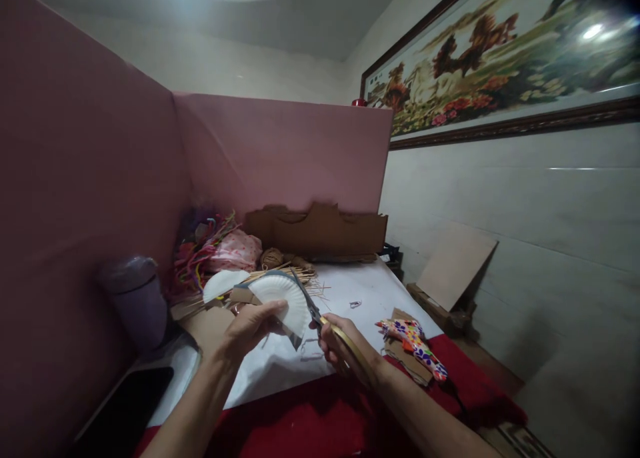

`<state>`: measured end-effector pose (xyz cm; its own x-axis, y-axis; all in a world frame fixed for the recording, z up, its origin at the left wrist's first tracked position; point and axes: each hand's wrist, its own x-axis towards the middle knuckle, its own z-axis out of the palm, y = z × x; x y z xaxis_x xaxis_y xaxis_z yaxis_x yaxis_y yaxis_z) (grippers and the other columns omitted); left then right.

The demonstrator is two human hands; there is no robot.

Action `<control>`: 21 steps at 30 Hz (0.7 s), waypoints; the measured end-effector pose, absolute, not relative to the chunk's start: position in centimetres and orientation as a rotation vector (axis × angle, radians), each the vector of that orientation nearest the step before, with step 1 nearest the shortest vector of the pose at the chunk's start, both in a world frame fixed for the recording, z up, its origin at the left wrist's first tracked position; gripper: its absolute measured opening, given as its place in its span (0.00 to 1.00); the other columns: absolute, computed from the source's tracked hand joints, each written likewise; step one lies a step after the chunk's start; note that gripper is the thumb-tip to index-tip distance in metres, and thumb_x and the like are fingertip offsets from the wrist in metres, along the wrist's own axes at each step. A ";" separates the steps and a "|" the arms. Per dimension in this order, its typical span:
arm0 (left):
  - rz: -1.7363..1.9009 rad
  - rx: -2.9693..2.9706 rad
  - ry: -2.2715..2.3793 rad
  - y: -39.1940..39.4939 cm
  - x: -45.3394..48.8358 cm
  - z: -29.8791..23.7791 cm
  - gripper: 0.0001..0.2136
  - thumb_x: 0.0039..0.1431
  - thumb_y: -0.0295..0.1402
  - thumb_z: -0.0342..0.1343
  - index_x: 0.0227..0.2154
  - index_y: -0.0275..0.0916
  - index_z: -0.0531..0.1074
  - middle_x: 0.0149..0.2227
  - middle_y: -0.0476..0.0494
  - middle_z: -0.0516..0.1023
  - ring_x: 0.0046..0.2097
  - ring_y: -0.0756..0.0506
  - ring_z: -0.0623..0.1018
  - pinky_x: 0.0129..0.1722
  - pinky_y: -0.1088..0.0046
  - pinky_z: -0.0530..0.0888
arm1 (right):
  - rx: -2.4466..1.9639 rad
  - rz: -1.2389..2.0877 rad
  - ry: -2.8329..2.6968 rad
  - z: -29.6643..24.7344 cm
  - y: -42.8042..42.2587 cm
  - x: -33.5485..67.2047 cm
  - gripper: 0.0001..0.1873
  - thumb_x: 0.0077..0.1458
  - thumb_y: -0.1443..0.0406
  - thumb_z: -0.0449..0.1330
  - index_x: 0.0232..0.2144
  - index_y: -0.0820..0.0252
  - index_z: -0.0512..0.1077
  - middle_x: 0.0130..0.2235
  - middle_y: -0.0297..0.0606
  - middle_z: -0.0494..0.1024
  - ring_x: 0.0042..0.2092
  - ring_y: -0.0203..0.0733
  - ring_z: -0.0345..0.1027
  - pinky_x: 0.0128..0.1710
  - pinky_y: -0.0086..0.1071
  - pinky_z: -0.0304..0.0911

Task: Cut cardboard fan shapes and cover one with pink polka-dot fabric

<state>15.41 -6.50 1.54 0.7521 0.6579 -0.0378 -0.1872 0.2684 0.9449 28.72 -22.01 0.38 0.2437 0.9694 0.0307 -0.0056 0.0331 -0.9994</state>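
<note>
My left hand [253, 326] grips a white paper plate [280, 297] by its lower edge and holds it up over the table. My right hand [336, 341] is closed round the gold handles of a pair of scissors [313, 311]. The blades point up and left and meet the plate's right rim. A second white paper plate [223, 283] lies just behind, to the left.
A white sheet [360, 298] covers the table over a red cloth [310, 418]. Wooden sticks [295, 275], pipe cleaners [200, 251], cardboard pieces [320, 231], a purple cup [137, 298] and colourful patterned paper [415, 345] lie around. Pink partition boards [280, 151] stand behind and left.
</note>
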 end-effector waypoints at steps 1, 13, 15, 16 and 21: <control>0.596 1.163 0.475 -6.2 15.5 1.3 0.10 0.40 0.32 0.67 0.23 0.28 0.76 0.22 0.40 0.76 0.23 0.47 0.74 0.21 0.73 0.73 | -1.282 1.006 -1.032 0.0 -21.8 28.8 0.38 0.37 0.34 0.54 0.33 0.60 0.61 0.22 0.24 0.59 0.18 0.24 0.49 0.14 0.19 0.45; 0.460 1.181 0.462 -4.6 15.1 -1.3 0.14 0.37 0.35 0.68 0.23 0.28 0.76 0.22 0.42 0.76 0.22 0.46 0.74 0.22 0.70 0.74 | -1.336 0.892 -1.115 -3.1 -21.3 29.3 0.35 0.37 0.38 0.60 0.31 0.63 0.66 0.20 0.26 0.60 0.19 0.27 0.50 0.16 0.22 0.48; 0.432 1.220 0.475 -4.4 14.8 -1.4 0.15 0.38 0.36 0.68 0.24 0.27 0.76 0.22 0.41 0.77 0.23 0.46 0.75 0.22 0.71 0.74 | -1.356 0.934 -1.117 -2.9 -21.5 29.4 0.35 0.38 0.38 0.59 0.33 0.62 0.65 0.18 0.24 0.59 0.17 0.27 0.49 0.14 0.22 0.46; 0.417 1.236 0.478 -4.3 14.7 -1.4 0.15 0.38 0.37 0.67 0.24 0.27 0.76 0.23 0.41 0.77 0.23 0.46 0.75 0.22 0.71 0.74 | -1.370 0.951 -1.112 -2.7 -21.5 29.4 0.35 0.38 0.37 0.59 0.34 0.61 0.65 0.18 0.24 0.59 0.16 0.27 0.50 0.14 0.22 0.46; 0.364 1.241 0.426 -4.6 14.7 -1.6 0.14 0.38 0.37 0.68 0.23 0.28 0.77 0.24 0.41 0.77 0.25 0.46 0.75 0.24 0.71 0.74 | -1.354 0.935 -1.086 -1.4 -21.7 29.0 0.36 0.35 0.37 0.60 0.32 0.61 0.63 0.19 0.26 0.61 0.17 0.26 0.48 0.14 0.22 0.45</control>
